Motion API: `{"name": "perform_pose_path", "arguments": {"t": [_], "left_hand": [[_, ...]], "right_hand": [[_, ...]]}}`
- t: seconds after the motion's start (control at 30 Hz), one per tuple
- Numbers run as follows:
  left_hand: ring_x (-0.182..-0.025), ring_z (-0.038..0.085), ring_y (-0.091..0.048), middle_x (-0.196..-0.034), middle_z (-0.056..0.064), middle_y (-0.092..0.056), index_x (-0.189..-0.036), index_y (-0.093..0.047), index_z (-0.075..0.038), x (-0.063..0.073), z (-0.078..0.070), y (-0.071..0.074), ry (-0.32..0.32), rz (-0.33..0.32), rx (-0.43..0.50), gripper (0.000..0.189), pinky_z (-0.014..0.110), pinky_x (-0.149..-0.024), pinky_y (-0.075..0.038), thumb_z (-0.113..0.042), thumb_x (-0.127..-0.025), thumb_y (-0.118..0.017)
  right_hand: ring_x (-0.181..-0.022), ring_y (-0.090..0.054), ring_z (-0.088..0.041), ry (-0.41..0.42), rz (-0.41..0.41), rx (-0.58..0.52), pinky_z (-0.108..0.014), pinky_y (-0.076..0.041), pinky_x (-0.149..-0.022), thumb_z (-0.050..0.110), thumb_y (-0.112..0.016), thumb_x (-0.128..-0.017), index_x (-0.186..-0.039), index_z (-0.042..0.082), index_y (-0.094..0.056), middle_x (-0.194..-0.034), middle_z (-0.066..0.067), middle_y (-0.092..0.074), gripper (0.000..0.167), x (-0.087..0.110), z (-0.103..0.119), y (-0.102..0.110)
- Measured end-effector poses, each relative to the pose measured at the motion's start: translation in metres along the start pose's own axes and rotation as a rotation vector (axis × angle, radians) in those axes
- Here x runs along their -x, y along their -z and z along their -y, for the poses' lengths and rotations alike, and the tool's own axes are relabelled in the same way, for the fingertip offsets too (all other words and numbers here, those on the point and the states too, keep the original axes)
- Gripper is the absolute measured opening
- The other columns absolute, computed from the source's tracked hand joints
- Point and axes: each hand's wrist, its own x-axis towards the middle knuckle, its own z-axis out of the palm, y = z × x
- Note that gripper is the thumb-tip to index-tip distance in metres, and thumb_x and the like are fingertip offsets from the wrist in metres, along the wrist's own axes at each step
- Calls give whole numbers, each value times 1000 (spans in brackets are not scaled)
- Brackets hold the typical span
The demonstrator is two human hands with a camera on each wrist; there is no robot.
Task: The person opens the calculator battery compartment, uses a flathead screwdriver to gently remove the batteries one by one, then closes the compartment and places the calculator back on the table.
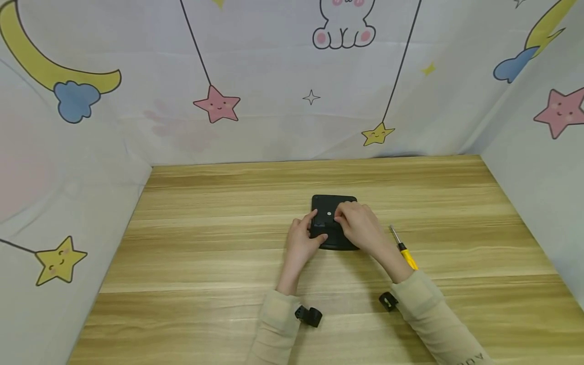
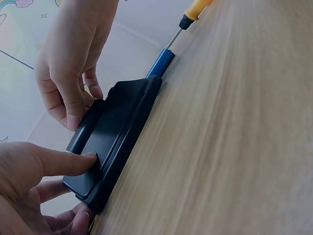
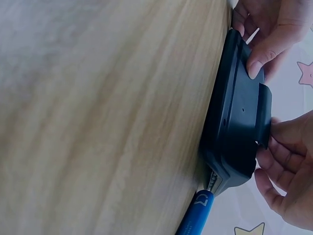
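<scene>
A flat black device with rounded corners [image 1: 335, 202] lies on the table, a small pale round spot on its face. My left hand [image 1: 304, 236] grips its left side, the thumb lying on the black surface in the left wrist view and fingers around the edge. My right hand [image 1: 362, 226] pinches a narrow black cover [image 3: 264, 110] that stands up from the device. Whether the cover is still joined to it, I cannot tell. Close to the device's right end lies a blue cylinder [image 2: 161, 63], perhaps a battery; in the head view it is hidden.
A screwdriver [image 1: 403, 248] with a yellow and black handle lies right of the device, partly beside my right forearm. The wooden table [image 1: 205, 253] meets a printed cloth backdrop [image 1: 274, 137] at the back and sides. Black straps [image 1: 310, 317] hang near the cuffs.
</scene>
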Motion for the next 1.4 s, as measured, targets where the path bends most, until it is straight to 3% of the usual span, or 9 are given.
{"name": "perform_pose_path", "arguments": {"t": [0.67,1.4], "left_hand": [[-79,18,-43,-101,12,-51,-140,-51,-16,1,-1,0,2,2,-6,66,26,-70,-36,-15,-79,-78],[-78,17,-42,-100,11,-51,-140,-51,-17,-1,0,-1,8,2,5,66,25,-68,-34,-15,-80,-77]], "right_hand": [[-76,-56,-20,87,-61,100,-36,-47,-69,13,-68,-87,-89,7,-69,-82,-4,-62,6,0,-2,-3],[-81,-50,-20,71,-10,111,-31,-38,-67,22,-74,-84,-99,9,-73,-89,-4,-57,21,13,-1,0]]}}
